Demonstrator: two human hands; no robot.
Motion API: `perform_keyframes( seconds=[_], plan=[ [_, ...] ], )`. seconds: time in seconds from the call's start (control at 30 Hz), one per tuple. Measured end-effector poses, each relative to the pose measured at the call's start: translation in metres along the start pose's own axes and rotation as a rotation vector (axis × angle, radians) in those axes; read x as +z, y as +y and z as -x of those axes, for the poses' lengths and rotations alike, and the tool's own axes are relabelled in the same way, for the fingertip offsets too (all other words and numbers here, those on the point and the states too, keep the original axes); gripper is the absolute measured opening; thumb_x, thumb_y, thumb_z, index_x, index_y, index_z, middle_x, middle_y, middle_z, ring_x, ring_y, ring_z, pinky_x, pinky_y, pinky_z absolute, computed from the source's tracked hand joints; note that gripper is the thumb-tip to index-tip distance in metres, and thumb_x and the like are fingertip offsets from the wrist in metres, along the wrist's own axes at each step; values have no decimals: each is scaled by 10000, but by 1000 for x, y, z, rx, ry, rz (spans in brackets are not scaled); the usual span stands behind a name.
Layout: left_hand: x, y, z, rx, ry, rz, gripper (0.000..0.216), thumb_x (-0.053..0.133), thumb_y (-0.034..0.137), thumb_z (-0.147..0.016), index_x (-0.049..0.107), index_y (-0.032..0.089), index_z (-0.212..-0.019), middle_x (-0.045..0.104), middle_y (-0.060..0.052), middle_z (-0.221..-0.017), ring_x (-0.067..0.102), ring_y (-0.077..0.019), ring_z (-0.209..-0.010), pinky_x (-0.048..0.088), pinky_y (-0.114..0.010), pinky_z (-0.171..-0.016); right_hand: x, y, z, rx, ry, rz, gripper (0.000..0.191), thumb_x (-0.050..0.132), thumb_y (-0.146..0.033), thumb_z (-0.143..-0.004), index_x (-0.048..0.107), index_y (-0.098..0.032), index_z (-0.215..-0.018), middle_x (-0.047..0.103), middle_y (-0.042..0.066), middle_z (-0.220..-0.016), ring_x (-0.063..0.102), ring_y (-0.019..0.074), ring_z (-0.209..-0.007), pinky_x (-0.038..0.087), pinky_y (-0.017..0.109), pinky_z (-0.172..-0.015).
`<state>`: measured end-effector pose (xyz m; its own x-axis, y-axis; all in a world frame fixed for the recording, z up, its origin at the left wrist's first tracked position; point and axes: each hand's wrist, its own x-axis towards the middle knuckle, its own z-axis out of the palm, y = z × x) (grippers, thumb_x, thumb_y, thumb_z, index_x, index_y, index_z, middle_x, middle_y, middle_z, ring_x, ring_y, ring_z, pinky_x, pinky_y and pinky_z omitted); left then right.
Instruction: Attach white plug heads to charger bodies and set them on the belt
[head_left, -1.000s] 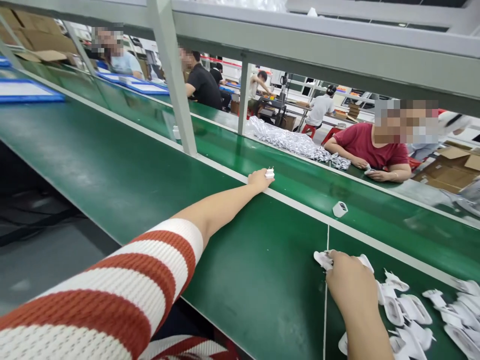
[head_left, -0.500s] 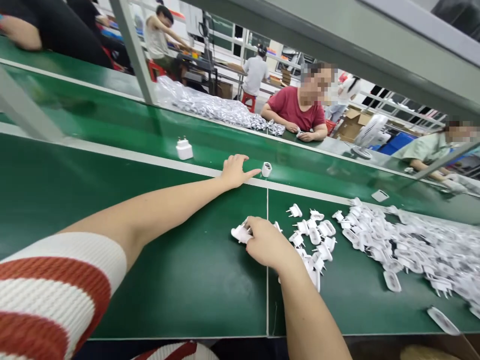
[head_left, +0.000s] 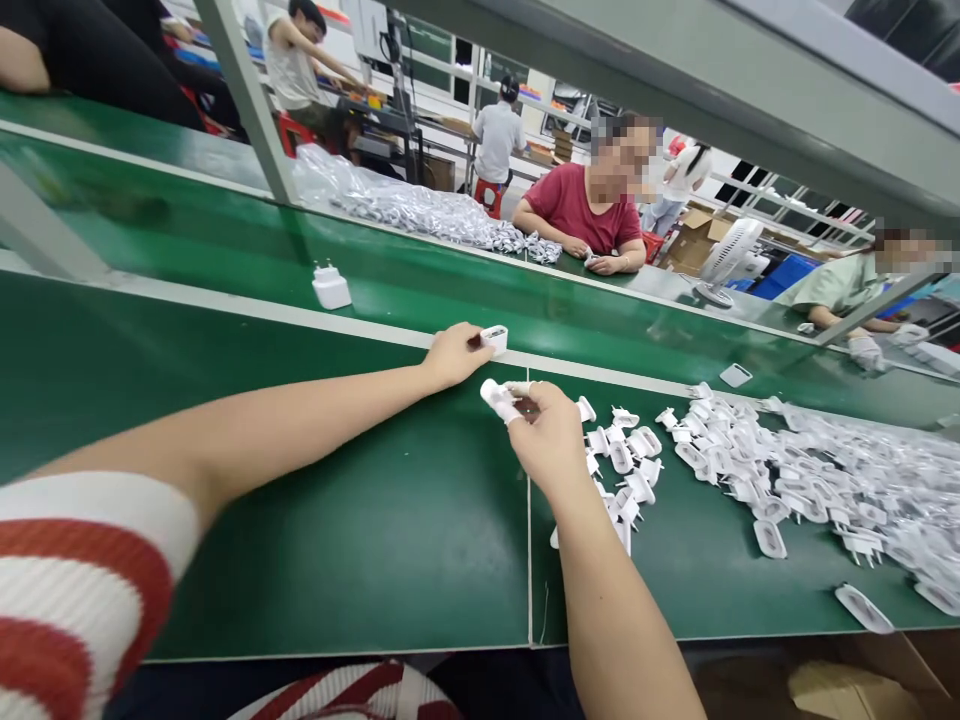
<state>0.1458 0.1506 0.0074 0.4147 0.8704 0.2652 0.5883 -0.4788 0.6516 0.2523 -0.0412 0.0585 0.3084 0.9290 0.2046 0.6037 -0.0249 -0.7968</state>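
Near the white strip along the belt, my left hand (head_left: 455, 356) grips a white charger housing (head_left: 494, 341), its hollow end facing up. Just to the right, my right hand (head_left: 546, 425) pinches a white plug cover (head_left: 498, 396) between thumb and fingers, close to the housing but apart from it. White coverings sit on fingertips of this hand. Loose white plug covers (head_left: 620, 456) with pins lie beside my right wrist, which partly hides them. On the green belt to the left stands a charger (head_left: 331, 288) with its two pins up.
A large heap of plug covers (head_left: 810, 480) spreads over the right of the green table (head_left: 337, 540). One white housing (head_left: 736, 375) lies on the belt. A metal post (head_left: 247, 100) and overhead beam frame the view. Across the belt, a person in red (head_left: 585, 210) handles small parts.
My left hand has closed on the housing, which was standing on the belt, and tilted it. My right hand has moved up and away from me with the plug cover, towards the housing.
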Motion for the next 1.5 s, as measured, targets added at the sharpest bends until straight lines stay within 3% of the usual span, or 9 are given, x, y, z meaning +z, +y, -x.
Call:
perform_keyframes(
  seconds=[0.17, 0.27, 0.37, 0.53, 0.67, 0.83, 1.0, 1.17, 1.5],
  plan=[
    [-49, -33, 95, 79, -94, 137, 363, 657, 530, -828, 742, 222, -1000, 741, -51, -991, 693, -246, -924, 547, -360, -865, 6, -5, -2, 180, -161, -452, 308, 812, -334, -733, 802, -209, -1015, 806, 48, -960, 722, 189, -852, 576, 339, -821],
    [-69, -39, 138, 130, -167, 196, 344, 653, 528, -858, 747, 241, -1022, 749, -46, -1010, 691, -237, -917, 544, -353, -838, 10, -9, 0, 259, -253, -516, 350, 832, -324, -673, 796, -212, -1003, 791, 30, -937, 695, 154, -798, 556, 310, -770],
    [-79, -37, 160, 195, -243, 184, 324, 653, 520, -888, 754, 267, -1063, 764, -38, -1083, 695, -250, -1010, 521, -397, -970, 16, -11, 1, 258, -312, -514, 313, 848, -347, -668, 792, -210, -944, 782, 31, -949, 672, 143, -785, 542, 307, -752],
    [-82, -36, 162, 217, -287, 214, 543, 743, 569, -821, 707, 309, -1296, 761, -37, -1228, 668, -283, -1164, 470, -449, -1099, 26, -14, 10, 115, -246, -385, 319, 844, -406, -762, 792, -223, -1017, 784, 57, -1091, 695, 183, -914, 578, 362, -857],
    [-79, -39, 159, 252, -293, 280, 408, 695, 619, -888, 782, 333, -1166, 785, -14, -1173, 674, -269, -1138, 464, -435, -1087, 25, -25, 25, -184, -62, -63, 152, 734, -307, -921, 783, -276, -1061, 739, 35, -1074, 691, 188, -965, 588, 357, -847],
    [-78, -41, 158, 252, -305, 305, 392, 677, 602, -903, 784, 325, -1159, 787, -8, -1166, 669, -272, -1141, 454, -431, -1078, 24, -33, 37, -462, -120, 198, 251, 566, -156, -1017, 694, -261, -1206, 704, 69, -1117, 683, 212, -1042, 592, 394, -896],
    [-77, -41, 157, 245, -329, 324, 376, 639, 607, -905, 788, 328, -1107, 787, -9, -1156, 654, -281, -1151, 444, -443, -1054, 34, -30, 35, -464, -233, 362, 287, 509, -147, -1012, 647, -218, -1253, 665, 111, -1122, 653, 257, -1056, 587, 430, -886],
    [-75, -41, 157, 246, -306, 356, 343, 648, 599, -900, 793, 336, -1065, 788, 4, -1125, 652, -277, -1146, 429, -444, -1053, 36, -32, 32, -454, -277, 367, 244, 523, -221, -1050, 648, -227, -1260, 662, 108, -1144, 632, 252, -1077, 567, 427, -919],
    [-76, -40, 156, 240, -298, 354, 341, 641, 592, -890, 791, 322, -1036, 791, 7, -1096, 661, -270, -1108, 429, -446, -1042, 40, -26, 28, -488, -207, 542, 203, 545, -148, -994, 666, -234, -1132, 670, 91, -1081, 597, 273, -1018, 499, 425, -881]
  ],
)
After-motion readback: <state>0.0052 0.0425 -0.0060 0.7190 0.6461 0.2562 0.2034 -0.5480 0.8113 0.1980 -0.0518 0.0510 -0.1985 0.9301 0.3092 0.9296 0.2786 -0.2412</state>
